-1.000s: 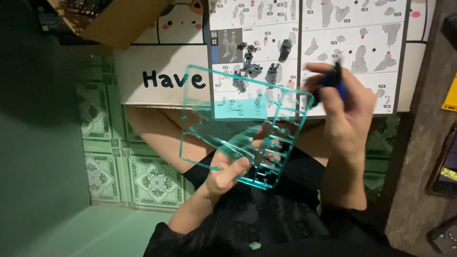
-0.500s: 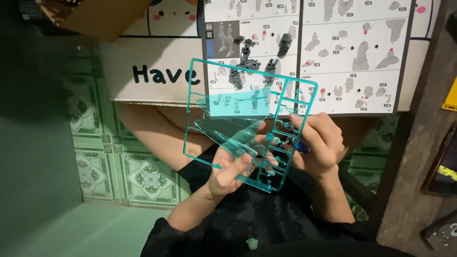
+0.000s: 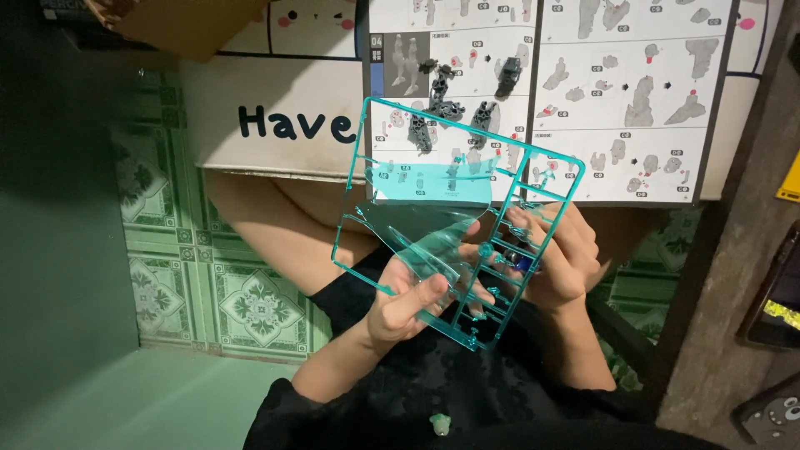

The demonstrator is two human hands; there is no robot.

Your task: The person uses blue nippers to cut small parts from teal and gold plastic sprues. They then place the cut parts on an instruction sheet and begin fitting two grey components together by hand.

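Note:
A clear teal plastic parts frame [image 3: 417, 179] with several model pieces on its bars is held tilted over my lap. My left hand [image 3: 408, 304] grips its lower edge from beneath, thumb on top. My right hand [image 3: 558, 258] is behind the frame's right side, fingers curled around a small blue-handled tool [image 3: 523, 263] pressed against the bars. An open instruction sheet [image 3: 617, 92] with grey assembly drawings lies above the frame, and a few small dark model parts [image 3: 442, 104] rest on it.
A white cardboard box [image 3: 275, 117] with black lettering lies under the instruction sheet. Green patterned floor tiles [image 3: 250, 300] are at the left. A dark table edge [image 3: 733, 275] runs down the right, with dark objects on it. A brown cardboard flap [image 3: 183, 25] sits top left.
My right hand came down from the instruction sheet with the blue tool and went behind the frame's right side. The frame has tilted a little more upright.

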